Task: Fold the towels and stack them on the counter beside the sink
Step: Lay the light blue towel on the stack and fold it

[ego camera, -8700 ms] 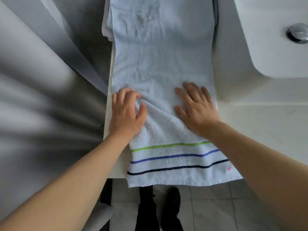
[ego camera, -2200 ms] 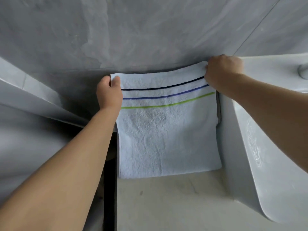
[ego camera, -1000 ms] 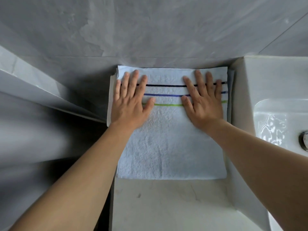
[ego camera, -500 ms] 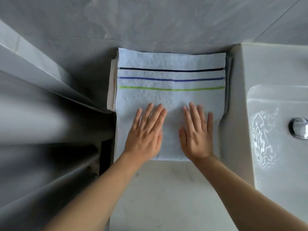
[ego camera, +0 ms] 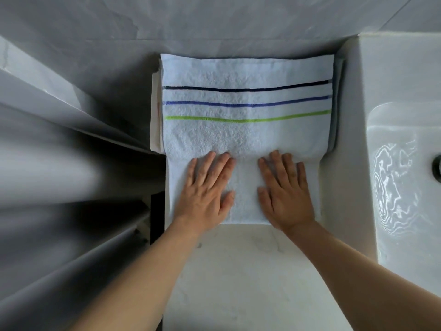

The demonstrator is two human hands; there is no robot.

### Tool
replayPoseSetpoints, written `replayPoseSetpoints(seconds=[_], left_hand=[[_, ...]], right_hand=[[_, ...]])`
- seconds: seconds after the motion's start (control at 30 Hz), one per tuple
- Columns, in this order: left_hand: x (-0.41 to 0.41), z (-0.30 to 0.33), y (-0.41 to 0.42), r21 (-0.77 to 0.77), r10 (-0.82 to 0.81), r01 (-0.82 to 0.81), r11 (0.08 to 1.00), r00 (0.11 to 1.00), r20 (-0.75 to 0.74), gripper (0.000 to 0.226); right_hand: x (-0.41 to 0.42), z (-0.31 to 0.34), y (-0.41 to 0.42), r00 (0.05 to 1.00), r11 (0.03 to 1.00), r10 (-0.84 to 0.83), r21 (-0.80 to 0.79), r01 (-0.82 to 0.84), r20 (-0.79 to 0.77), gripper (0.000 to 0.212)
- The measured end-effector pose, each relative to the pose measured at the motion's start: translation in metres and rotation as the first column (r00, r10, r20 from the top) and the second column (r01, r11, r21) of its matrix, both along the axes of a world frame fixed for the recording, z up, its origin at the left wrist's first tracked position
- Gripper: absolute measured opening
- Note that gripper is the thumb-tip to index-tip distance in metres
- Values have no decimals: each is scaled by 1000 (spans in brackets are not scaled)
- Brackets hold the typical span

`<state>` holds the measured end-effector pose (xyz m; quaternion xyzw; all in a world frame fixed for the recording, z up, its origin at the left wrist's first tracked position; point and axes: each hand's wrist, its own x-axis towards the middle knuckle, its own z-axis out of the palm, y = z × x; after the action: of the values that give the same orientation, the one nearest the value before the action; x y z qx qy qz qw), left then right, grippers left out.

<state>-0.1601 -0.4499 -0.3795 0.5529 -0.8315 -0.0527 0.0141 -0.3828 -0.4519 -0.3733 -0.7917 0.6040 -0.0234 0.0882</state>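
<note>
Towel [ego camera: 245, 132], pale blue and folded, lies on the tabletop [ego camera: 238, 271] pushed up against the grey wall [ego camera: 214, 20], with the sink [ego camera: 403, 163] just to its right. Three stripes run across its far half: dark navy farthest, then blue, then green nearest. Edges of other folded cloth [ego camera: 156, 115] peek out under it on the left and right sides, so it sits on top of a stack. The sink basin is white and glossy, with rippled reflections on its surface and part of a dark drain fitting at the frame's right edge; nothing more of its contents can be made out.

Both hands lie flat on the near half of the towel, fingers straight and slightly spread, palms down, gripping nothing. The left hand [ego camera: 205, 192] and right hand [ego camera: 285, 192] sit side by side with a narrow strip of towel between them, fingertips pointing toward the stripes and stopping short of the green one. Their wrists cross the towel's near edge.
</note>
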Motion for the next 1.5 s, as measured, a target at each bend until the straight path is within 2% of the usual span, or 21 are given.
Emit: replayPoseSetpoints(seconds=[0.17,0.33,0.4,0.5,0.53,0.63,0.77,0.83,0.93,1.0,1.1,1.23,1.3,1.37,1.5], left_hand=[[27,3,4,5,-16,15,1000,994,108,72],[57,19,31,92,207,-225,970,963,172,91],[54,27,45,101,159,-174,980,977,142,101],[44,35,58,119,-65,51,992,991,117,100],[40,36,58,128,-77,61,990,990,118,97],[28,45,47,154,35,-59,986,987,154,86],[29,49,39,171,187,-240,955,942,280,71],[33,50,37,176,226,-266,948,950,218,58],[41,63,30,162,249,-256,953,967,61,10],[45,77,18,166,407,-400,901,914,-10,18],[53,98,-8,236,654,-610,757,706,-271,20],[55,119,-51,400,718,-614,681,454,-527,16],[56,122,-75,447,729,-615,650,336,-596,19],[55,124,-97,454,727,-626,634,283,-625,20],[51,127,-138,444,724,-658,608,230,-650,14]], right_hand=[[-21,8,0,996,992,26,122,-15,-88,62],[-14,33,13,978,953,-144,245,178,-150,68],[2,44,18,991,968,-71,234,95,-113,71],[18,58,26,972,936,187,325,-132,-142,73],[20,60,27,962,917,217,372,-143,-165,77],[21,59,31,934,901,205,430,-62,-293,83],[18,61,39,861,933,256,344,-102,-440,71],[13,66,39,856,936,227,347,-60,-465,68],[2,78,31,851,940,219,338,-53,-477,42],[-8,91,13,856,963,185,264,-59,-482,29],[-23,117,-28,820,987,120,153,-40,-560,27],[-30,147,-85,772,999,0,26,21,-636,26],[-32,157,-109,752,998,-54,-27,48,-656,24],[-36,162,-130,737,995,-100,-70,72,-669,24],[-39,164,-169,778,985,-170,-124,118,-605,28]])
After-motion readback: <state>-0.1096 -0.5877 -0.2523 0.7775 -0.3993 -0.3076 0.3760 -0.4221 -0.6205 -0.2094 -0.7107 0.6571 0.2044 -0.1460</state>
